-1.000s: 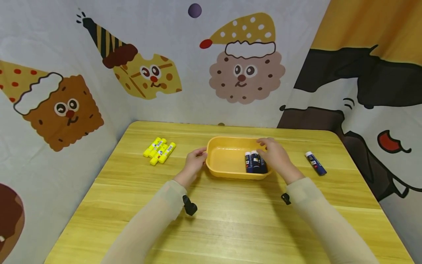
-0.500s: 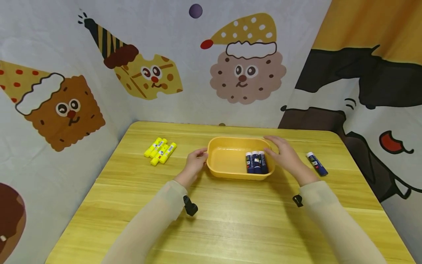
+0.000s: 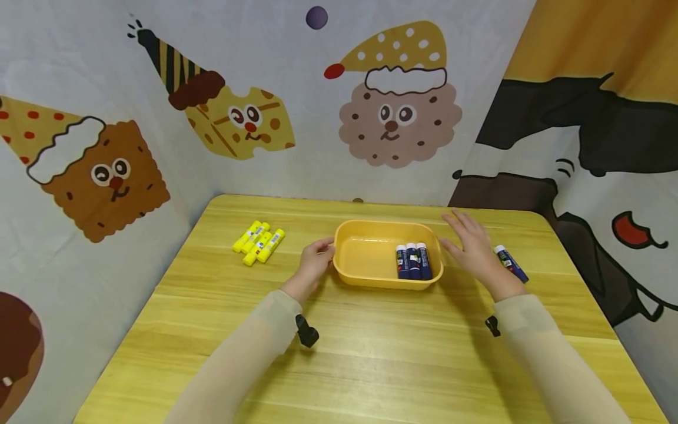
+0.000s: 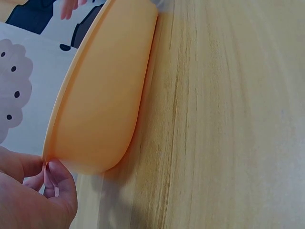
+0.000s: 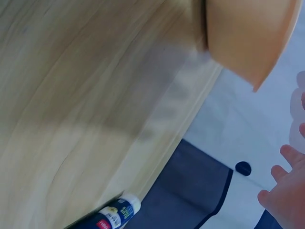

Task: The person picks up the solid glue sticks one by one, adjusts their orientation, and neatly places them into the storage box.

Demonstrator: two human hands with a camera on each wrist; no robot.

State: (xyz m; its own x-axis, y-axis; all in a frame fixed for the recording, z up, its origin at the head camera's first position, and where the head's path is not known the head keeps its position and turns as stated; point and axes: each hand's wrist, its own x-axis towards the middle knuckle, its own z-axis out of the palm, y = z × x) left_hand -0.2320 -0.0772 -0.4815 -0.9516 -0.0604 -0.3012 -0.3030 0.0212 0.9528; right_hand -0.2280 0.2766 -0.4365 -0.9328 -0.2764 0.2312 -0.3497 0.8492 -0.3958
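Observation:
My left hand (image 3: pixel 312 264) pinches the left rim of a yellow-orange plastic tray (image 3: pixel 384 283). In the left wrist view, thumb and fingers meet at the end of the tray's rim (image 4: pixel 53 138). Three blue glue sticks (image 3: pixel 414 262) with white caps lie side by side in the tray's right end. Just beyond the tray's right side, my right hand (image 3: pixel 473 250) hovers with spread fingers and holds nothing. A single blue glue stick (image 3: pixel 511 264) lies on the table to the right of that hand; its white-capped end (image 5: pixel 129 202) shows in the right wrist view.
Several yellow stick-shaped tubes (image 3: pixel 258 242) lie grouped on the table's left side. The wooden table (image 3: pixel 360 353) reaches back to a wall cloth (image 3: pixel 312 171) printed with cartoon figures. Each wrist carries a black camera mount (image 3: pixel 306 331).
My right hand has drawn away from the glue sticks in the tray and moved right, past the rim, its fingers spreading. My left hand keeps its place on the tray.

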